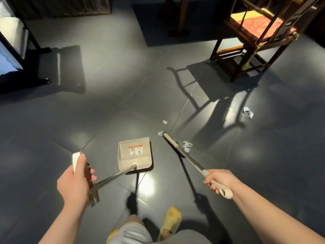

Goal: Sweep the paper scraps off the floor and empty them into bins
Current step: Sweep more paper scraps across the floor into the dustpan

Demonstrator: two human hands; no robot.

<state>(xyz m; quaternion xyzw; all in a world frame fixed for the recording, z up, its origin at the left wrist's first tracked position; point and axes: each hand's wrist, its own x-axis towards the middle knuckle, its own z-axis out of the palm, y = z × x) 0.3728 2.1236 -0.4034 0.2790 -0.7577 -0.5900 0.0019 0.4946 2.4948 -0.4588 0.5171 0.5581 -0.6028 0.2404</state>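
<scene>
My left hand [75, 180] grips the beige handle of a long-handled dustpan [134, 154], whose beige pan rests on the dark tiled floor ahead of me with its mouth facing away. My right hand [219, 180] holds the beige grip of a broom [173, 144]; its narrow head lies on the floor just right of the pan. White paper scraps lie around the broom head: one at its far tip [160, 133], a crumpled one on its right side [186, 146], a small one beyond [164, 122], and a pair farther right [248, 112].
A dark wooden chair [253, 41] with a red and yellow cushion stands at the back right, casting long shadows. A black-framed stand [19, 50] sits at the left edge. My feet in yellow slippers [171, 221] are below the pan.
</scene>
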